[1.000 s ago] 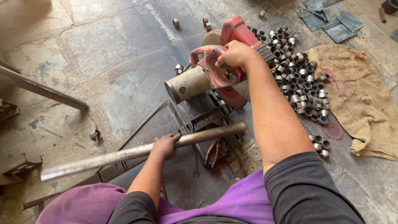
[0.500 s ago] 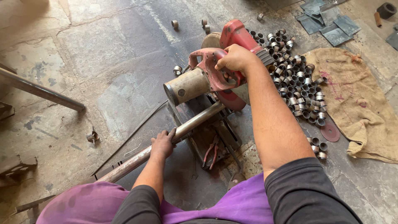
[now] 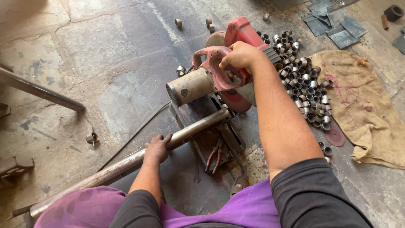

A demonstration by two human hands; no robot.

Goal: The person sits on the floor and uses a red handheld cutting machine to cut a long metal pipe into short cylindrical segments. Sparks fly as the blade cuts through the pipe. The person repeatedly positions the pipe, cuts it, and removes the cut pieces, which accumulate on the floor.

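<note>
My right hand (image 3: 241,55), grip clamped on the red chop saw's handle (image 3: 219,67), centre frame | my left hand (image 3: 157,148), grip closed around the long grey steel pipe (image 3: 185,131) under the blade | heap of cut metal rings (image 3: 306,90) upper right; much pipe uncut.

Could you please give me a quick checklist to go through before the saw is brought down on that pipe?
1. Right hand grips the saw handle: ok.
2. Left hand holds the pipe: ok.
3. Pipe end lies under the red blade: ok.
4. Vise clamped on pipe: cannot tell.
5. Red pliers lying on the saw base: not ok.
6. Hands bare, no gloves: not ok.
</note>
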